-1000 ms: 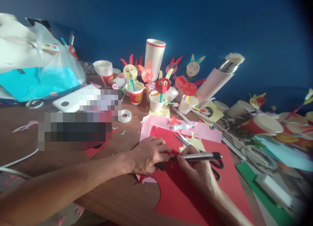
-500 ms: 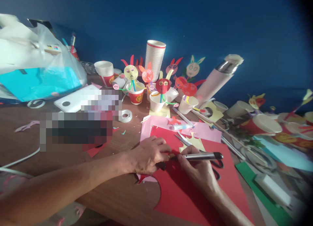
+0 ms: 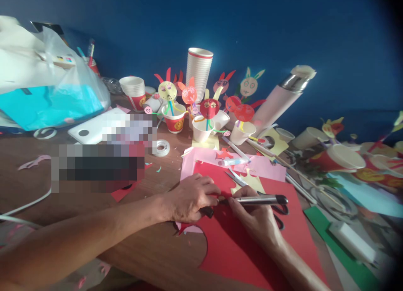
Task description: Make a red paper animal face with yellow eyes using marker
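Note:
My right hand (image 3: 256,215) is closed around a slim silver utility knife (image 3: 266,200) with a black end, which points right. Its blade end is hidden near my fingertips. My left hand (image 3: 195,198) is closed on a thin dark stick, possibly a pencil (image 3: 207,211); a tan tip shows between the two hands. Both hands rest low over a large red paper sheet (image 3: 252,249) with rounded cut-outs along its edge. Scissors (image 3: 237,179) with black handles lie under and behind my right hand, beside a pale yellow paper scrap (image 3: 253,184).
Pink paper (image 3: 270,169) with a marker (image 3: 233,162) lies behind the red sheet. Paper-faced figures stand in paper cups (image 3: 203,129) farther back, near a cup stack (image 3: 199,74) and a leaning pink thermos (image 3: 275,100). A tape roll (image 3: 161,148) sits left; a white power bank (image 3: 352,240) lies right.
The view has shifted very slightly. Both hands keep nearly the same position and grip, and the things on the table have not moved.

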`<state>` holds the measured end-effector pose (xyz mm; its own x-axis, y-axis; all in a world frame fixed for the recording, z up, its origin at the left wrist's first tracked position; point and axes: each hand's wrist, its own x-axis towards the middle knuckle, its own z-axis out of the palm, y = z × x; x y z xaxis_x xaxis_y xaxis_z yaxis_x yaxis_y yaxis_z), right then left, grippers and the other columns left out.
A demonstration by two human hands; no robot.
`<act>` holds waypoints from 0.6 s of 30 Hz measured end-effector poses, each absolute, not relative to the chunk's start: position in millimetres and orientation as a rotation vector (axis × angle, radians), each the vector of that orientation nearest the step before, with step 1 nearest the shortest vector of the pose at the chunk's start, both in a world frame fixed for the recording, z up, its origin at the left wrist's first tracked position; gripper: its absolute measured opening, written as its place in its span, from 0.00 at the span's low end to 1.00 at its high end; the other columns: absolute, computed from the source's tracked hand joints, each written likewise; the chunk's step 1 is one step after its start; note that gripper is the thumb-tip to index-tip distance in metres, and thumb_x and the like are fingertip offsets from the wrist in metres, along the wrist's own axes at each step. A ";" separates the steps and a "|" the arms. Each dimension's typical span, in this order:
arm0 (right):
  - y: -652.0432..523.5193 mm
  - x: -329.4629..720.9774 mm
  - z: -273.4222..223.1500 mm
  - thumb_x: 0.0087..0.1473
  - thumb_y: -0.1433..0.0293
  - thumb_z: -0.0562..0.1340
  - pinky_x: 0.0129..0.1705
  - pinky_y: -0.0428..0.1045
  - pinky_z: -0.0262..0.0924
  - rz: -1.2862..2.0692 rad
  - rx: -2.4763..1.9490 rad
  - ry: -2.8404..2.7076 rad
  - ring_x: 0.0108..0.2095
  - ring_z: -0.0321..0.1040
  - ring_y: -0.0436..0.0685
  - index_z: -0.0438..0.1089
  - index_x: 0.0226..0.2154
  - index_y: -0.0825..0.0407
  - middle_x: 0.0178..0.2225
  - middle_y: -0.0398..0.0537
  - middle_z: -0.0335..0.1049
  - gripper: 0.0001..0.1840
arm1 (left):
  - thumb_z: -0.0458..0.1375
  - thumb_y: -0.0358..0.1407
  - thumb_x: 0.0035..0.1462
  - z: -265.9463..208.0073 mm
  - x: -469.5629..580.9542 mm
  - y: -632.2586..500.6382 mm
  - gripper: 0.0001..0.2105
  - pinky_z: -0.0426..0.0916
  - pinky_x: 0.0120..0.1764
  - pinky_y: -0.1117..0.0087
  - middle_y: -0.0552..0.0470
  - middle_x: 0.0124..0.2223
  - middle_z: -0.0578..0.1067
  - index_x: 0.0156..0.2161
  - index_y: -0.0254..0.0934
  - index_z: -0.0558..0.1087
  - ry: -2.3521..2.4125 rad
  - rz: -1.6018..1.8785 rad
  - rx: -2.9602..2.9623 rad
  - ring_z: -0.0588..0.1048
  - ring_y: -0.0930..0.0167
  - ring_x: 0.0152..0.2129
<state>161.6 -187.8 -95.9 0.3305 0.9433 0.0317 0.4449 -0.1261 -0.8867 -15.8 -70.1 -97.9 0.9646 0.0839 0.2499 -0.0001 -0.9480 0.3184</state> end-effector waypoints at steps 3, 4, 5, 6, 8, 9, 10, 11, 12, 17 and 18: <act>-186.6 164.4 -94.3 0.52 0.63 0.61 0.21 0.45 0.51 0.625 -1.750 -1.364 0.19 0.58 0.49 0.63 0.24 0.49 0.18 0.37 0.61 0.10 | 0.58 0.28 0.53 -99.3 -16.2 -69.9 0.12 0.61 0.43 0.62 0.50 0.48 0.73 0.44 0.36 0.74 0.058 0.380 2.793 0.67 0.63 0.44; -186.4 165.3 -93.3 0.52 0.64 0.61 0.21 0.45 0.51 0.590 -1.748 -1.399 0.19 0.57 0.49 0.63 0.24 0.49 0.17 0.37 0.60 0.10 | 0.58 0.28 0.53 -99.7 -16.3 -69.9 0.12 0.61 0.43 0.61 0.50 0.48 0.73 0.44 0.36 0.74 0.059 0.377 2.796 0.67 0.63 0.44; -186.3 166.0 -92.2 0.51 0.65 0.60 0.22 0.45 0.51 0.567 -1.741 -1.420 0.19 0.56 0.49 0.62 0.23 0.49 0.17 0.36 0.59 0.10 | 0.58 0.29 0.53 -100.1 -16.4 -70.0 0.12 0.61 0.43 0.61 0.50 0.48 0.73 0.44 0.36 0.74 0.060 0.373 2.800 0.67 0.63 0.44; -186.5 166.4 -91.3 0.51 0.65 0.60 0.22 0.45 0.51 0.555 -1.735 -1.422 0.19 0.56 0.49 0.62 0.22 0.49 0.17 0.36 0.59 0.10 | 0.58 0.29 0.54 -100.3 -16.5 -70.1 0.12 0.61 0.43 0.61 0.50 0.48 0.73 0.44 0.36 0.74 0.062 0.367 2.805 0.67 0.63 0.44; -187.2 166.2 -90.2 0.51 0.66 0.60 0.22 0.45 0.49 0.566 -1.737 -1.382 0.19 0.55 0.48 0.61 0.22 0.49 0.17 0.36 0.58 0.10 | 0.58 0.29 0.54 -100.4 -16.7 -70.4 0.11 0.61 0.43 0.61 0.51 0.49 0.73 0.44 0.36 0.74 0.064 0.357 2.813 0.67 0.63 0.44; -187.7 165.6 -90.1 0.51 0.66 0.60 0.21 0.45 0.48 0.589 -1.741 -1.355 0.19 0.54 0.48 0.61 0.22 0.49 0.17 0.36 0.57 0.10 | 0.58 0.30 0.54 -100.3 -16.7 -70.6 0.11 0.61 0.43 0.61 0.51 0.49 0.73 0.44 0.37 0.74 0.065 0.355 2.816 0.67 0.63 0.44; -188.1 164.9 -90.2 0.51 0.65 0.60 0.20 0.44 0.47 0.615 -1.739 -1.329 0.18 0.54 0.48 0.61 0.22 0.49 0.17 0.36 0.57 0.10 | 0.58 0.30 0.54 -100.1 -16.7 -70.9 0.11 0.61 0.43 0.61 0.51 0.49 0.73 0.44 0.37 0.74 0.068 0.355 2.818 0.67 0.63 0.44; -188.5 164.1 -90.5 0.51 0.65 0.61 0.20 0.44 0.47 0.641 -1.734 -1.305 0.18 0.54 0.48 0.61 0.22 0.49 0.17 0.35 0.57 0.10 | 0.58 0.30 0.54 -100.0 -16.6 -71.0 0.11 0.61 0.43 0.61 0.51 0.48 0.73 0.44 0.37 0.74 0.070 0.357 2.819 0.67 0.63 0.43; -188.7 163.2 -90.8 0.51 0.65 0.61 0.20 0.44 0.47 0.666 -1.728 -1.285 0.18 0.54 0.47 0.61 0.23 0.49 0.17 0.35 0.57 0.10 | 0.58 0.29 0.54 -99.8 -16.6 -71.2 0.11 0.61 0.43 0.61 0.51 0.48 0.73 0.44 0.37 0.74 0.071 0.359 2.817 0.66 0.63 0.43; -187.5 163.0 -91.7 0.53 0.64 0.59 0.21 0.44 0.50 0.632 -1.747 -1.342 0.19 0.56 0.48 0.62 0.24 0.49 0.19 0.36 0.59 0.10 | 0.59 0.29 0.54 -99.6 -15.9 -70.4 0.11 0.61 0.44 0.62 0.51 0.49 0.73 0.44 0.37 0.74 0.077 0.355 2.796 0.66 0.63 0.44; -187.4 164.0 -91.6 0.53 0.64 0.59 0.22 0.45 0.51 0.595 -1.746 -1.394 0.20 0.56 0.49 0.62 0.24 0.49 0.19 0.36 0.59 0.09 | 0.59 0.29 0.54 -99.6 -15.8 -70.0 0.11 0.61 0.44 0.62 0.51 0.49 0.73 0.44 0.37 0.74 0.078 0.355 2.792 0.66 0.63 0.44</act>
<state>164.0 -187.4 -91.6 0.2802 0.9525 0.1193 0.5729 -0.0662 -0.8169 -15.8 -70.0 -99.6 0.9676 0.0937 0.2344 0.0130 -0.9459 0.3243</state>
